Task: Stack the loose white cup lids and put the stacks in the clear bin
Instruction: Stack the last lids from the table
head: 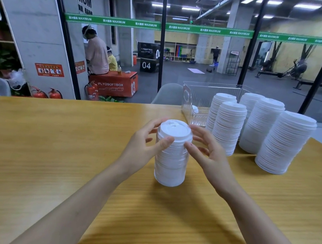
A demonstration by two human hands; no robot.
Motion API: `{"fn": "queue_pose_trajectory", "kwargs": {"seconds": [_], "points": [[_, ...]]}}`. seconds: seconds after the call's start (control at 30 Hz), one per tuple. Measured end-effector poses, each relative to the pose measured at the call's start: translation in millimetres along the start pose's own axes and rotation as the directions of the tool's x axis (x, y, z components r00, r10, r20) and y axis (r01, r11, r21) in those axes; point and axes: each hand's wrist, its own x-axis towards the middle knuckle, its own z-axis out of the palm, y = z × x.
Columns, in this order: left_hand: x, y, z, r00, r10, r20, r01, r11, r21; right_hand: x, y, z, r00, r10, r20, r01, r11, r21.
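Left hand (pixel 143 146), right hand (pixel 211 156) seemingly pinch lid stack (pixel 170 163).

Behind the lid stack (pixel 171 158) the fingertips of your left hand (pixel 144 142) and right hand (pixel 210 153) pass out of sight, so their contact on its far side cannot be read; both forearms are cut by the lower edge. The clear bin (pixel 190 99) shows only its left end, the standing stacks (pixel 228 129) covering the rest, the rear stacks (pixel 251 99) partly masked by the front ones, and one white lid (pixel 195 109) inside the bin is seen only in part. The table (pixel 34 148) runs off the left and lower edges, and the print on the red notices (pixel 49 69) is too small to read.
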Motion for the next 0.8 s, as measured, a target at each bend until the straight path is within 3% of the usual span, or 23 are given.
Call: {"fn": "queue_pose_trajectory", "kwargs": {"seconds": [0.23, 0.33, 0.43, 0.57, 0.8], "points": [[-9.3, -11.8, -14.8, 0.997, -0.069, 0.04, 0.066, 0.996, 0.064, -16.0, 11.4, -8.0, 0.991, 0.109, 0.076, -0.103, 0.992, -0.077], [-20.9, -33.8, -18.9, 0.981, -0.174, 0.088, 0.155, 0.968, 0.196, -23.5, 29.7, -8.4, 0.968, 0.213, 0.134, -0.183, 0.961, -0.208], [-29.7, -53.5, -12.3, 0.954, -0.249, 0.164, 0.175, 0.913, 0.369, -25.2, 42.9, 0.1, 0.94, 0.27, 0.207, -0.168, 0.898, -0.407], [-29.3, -61.9, 1.7, 0.95, -0.244, 0.195, 0.127, 0.873, 0.472, -23.4, 41.0, 13.6, 0.94, 0.26, 0.22, -0.083, 0.802, -0.592], [-20.4, -68.6, 21.5, 0.971, -0.177, 0.159, 0.093, 0.898, 0.43, -23.7, 42.8, 2.6, 0.967, 0.214, 0.14, -0.095, 0.808, -0.582]]}}
